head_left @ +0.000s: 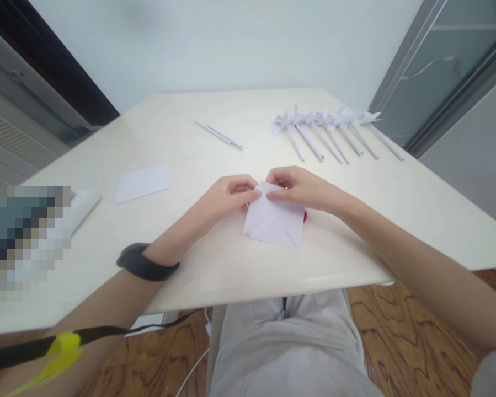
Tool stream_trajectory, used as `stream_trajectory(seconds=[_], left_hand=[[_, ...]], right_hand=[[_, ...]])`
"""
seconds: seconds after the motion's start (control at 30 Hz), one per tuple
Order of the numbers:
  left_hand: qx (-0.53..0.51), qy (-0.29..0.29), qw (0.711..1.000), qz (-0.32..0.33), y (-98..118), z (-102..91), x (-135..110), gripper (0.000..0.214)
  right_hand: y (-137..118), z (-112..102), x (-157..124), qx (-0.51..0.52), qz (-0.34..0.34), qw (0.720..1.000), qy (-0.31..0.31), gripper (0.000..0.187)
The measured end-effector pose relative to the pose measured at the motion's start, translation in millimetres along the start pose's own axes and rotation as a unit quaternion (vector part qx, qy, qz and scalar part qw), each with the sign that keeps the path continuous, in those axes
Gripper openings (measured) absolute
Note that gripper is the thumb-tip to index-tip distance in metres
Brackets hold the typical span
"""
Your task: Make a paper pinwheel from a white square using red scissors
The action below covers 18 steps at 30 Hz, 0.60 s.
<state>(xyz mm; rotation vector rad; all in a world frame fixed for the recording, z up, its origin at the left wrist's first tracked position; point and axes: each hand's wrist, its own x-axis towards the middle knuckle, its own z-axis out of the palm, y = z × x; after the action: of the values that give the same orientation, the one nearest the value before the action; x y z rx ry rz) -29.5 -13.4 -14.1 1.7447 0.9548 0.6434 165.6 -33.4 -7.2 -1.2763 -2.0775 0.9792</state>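
Near the front edge of the table, a square of white paper (272,220) with crease lines is held between both hands. My left hand (237,193) pinches its upper left edge, thumb on top and fingers curled beneath. At the top edge, my right hand (293,187) grips the same paper with thumb and bent fingers. The two thumb tips are close together near the top corner. Part of a small red object (305,216) shows from behind the paper's right side; its kind is hidden.
Several white paper pinwheels on rolled sticks (326,124) lie in a row at the back right. Rolled paper sticks (219,134) lie at the back middle. White paper sheets (143,183) are on the left, beside a blurred-out object (22,231). A wall (231,44) stands behind the table.
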Motion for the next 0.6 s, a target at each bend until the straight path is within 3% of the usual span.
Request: stream_trajectory(seconds=[0.13, 0.3, 0.43, 0.6], left_hand=[[-0.002, -0.008, 1.0, -0.006, -2.5, 2.2, 0.4, 0.013], [-0.005, 0.037, 0.999, 0.007, -2.4, -1.1, 1.9, 0.016], [-0.008, 0.069, 0.997, 0.018, -2.1, -3.4, 2.5, 0.015], [-0.009, 0.063, 0.998, 0.026, -2.3, -2.2, 2.5, 0.014]], right_hand=[[0.2, 0.4, -0.4, 0.006, 0.0, 1.0, -0.011, 0.011], [0.3, -1.3, 0.8, -0.014, 0.006, 1.0, -0.011, 0.007], [0.3, -2.3, 2.0, -0.035, 0.014, 0.999, 0.019, 0.008], [0.8, -2.9, 2.2, -0.039, 0.034, 0.998, 0.045, 0.011]])
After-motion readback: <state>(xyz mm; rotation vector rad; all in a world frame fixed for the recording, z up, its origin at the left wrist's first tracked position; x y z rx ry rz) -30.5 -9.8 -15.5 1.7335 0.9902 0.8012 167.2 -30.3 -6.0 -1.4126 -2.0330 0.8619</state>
